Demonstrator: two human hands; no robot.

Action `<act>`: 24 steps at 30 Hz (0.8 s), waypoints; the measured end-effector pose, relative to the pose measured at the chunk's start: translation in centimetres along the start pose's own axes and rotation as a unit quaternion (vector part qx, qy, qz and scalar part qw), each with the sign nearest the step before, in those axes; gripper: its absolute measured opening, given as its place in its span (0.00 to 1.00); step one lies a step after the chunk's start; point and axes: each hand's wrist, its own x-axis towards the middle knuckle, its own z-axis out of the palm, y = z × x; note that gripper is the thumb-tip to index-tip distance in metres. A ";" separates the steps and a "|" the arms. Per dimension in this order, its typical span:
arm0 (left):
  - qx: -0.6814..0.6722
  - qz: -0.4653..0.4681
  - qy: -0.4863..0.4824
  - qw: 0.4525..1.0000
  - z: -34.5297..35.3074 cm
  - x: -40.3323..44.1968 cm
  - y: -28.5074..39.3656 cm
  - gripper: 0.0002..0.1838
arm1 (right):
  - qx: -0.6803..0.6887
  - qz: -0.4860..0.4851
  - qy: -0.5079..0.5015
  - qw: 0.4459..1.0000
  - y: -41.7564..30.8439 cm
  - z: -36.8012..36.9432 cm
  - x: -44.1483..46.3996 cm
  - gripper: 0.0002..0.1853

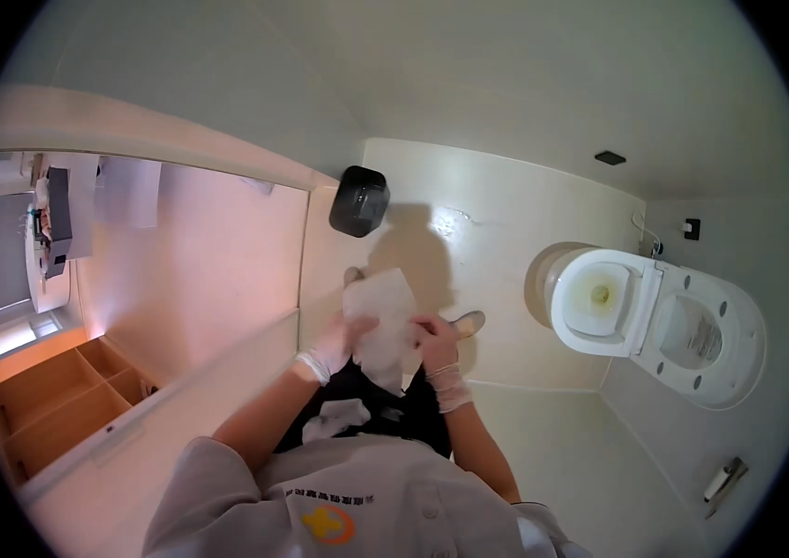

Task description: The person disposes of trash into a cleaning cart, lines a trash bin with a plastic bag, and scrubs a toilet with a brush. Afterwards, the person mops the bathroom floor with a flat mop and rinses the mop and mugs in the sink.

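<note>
A thin, whitish, see-through sheet (380, 312), like a plastic bag or a wipe, hangs in front of my legs. My left hand (350, 337), in a clear thin glove, grips its left side with bent fingers. On the other side, my right hand (433, 342), gloved the same way, pinches its edge with fingers closed. Part of the fingers is hidden behind or blurred by the sheet. Another crumpled white piece (336, 418) lies against my dark trousers at the waist.
A small black bin (360, 202) stands by the wall ahead. To the right is a white toilet (566, 302), its lid up, with yellowish liquid in the bowl. A paper holder (727, 485) is on the right wall. At left, a doorway opens onto a room with a wooden shelf unit (59, 405).
</note>
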 end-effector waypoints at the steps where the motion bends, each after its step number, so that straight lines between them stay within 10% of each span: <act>1: 0.017 -0.034 0.016 0.999 -0.9 -1.4 3.4 0.14 | 0.031 0.033 0.025 0.999 0.9 0.6 0.4 0.07; 7: -0.178 -0.114 0.041 0.976 -14.7 -4.3 7.6 0.13 | 0.300 0.112 0.119 0.940 8.3 7.4 3.8 0.09; 10: -0.191 -0.068 0.142 0.969 -19.0 -5.8 9.7 0.16 | 0.518 0.120 -0.150 0.834 5.3 11.9 5.4 0.15; 13: -0.123 -0.023 0.146 0.981 -20.6 -7.2 11.7 0.20 | 0.360 0.244 -0.016 0.900 -4.4 22.1 3.4 0.21; 17: 0.025 -0.089 0.131 0.987 -23.0 -8.0 12.8 0.24 | 0.171 0.176 -0.210 0.946 -1.1 25.0 5.3 0.20; 19: 0.156 0.043 0.102 0.982 -23.3 -10.0 15.2 0.23 | 0.034 0.085 -0.211 0.973 -2.6 26.1 5.8 0.15; 24: -0.130 0.088 0.073 0.985 -25.3 -14.1 19.0 0.17 | -0.249 0.041 -0.166 0.953 -6.8 25.3 7.3 0.07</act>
